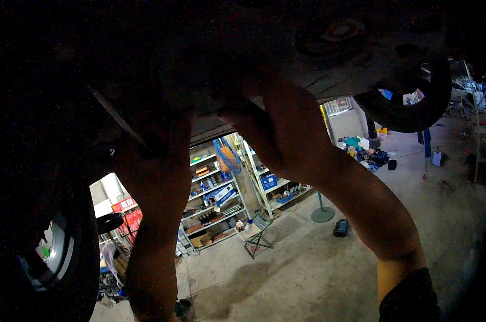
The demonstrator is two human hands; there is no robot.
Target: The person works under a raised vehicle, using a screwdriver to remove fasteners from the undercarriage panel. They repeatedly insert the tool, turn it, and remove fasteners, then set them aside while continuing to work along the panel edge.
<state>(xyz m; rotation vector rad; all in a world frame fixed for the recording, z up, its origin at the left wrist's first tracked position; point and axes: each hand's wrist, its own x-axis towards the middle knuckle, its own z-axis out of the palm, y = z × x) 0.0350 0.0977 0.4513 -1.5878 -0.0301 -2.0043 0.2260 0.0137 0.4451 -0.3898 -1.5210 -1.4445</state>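
Both my arms reach up into the dark underside of a raised car (334, 80). My left hand (159, 147) is in deep shadow beside a slim metal rod (117, 118), whose lower end meets the hand. Its fingers seem curled, but shade hides most of them and I cannot tell how they lie on the rod. My right hand (286, 126) is raised against the underbody, its thumb side turned toward the left hand. Darkness hides its other fingertips and whatever they touch.
Car wheels show at left (66, 257) and far right (414, 107). Beyond stand a loaded metal shelf (213, 198), a folding stool (258, 231), a round-based green stand (323, 214) and a dark case (341, 227) on the concrete floor. A pile of cloths (363, 150) lies at back right.
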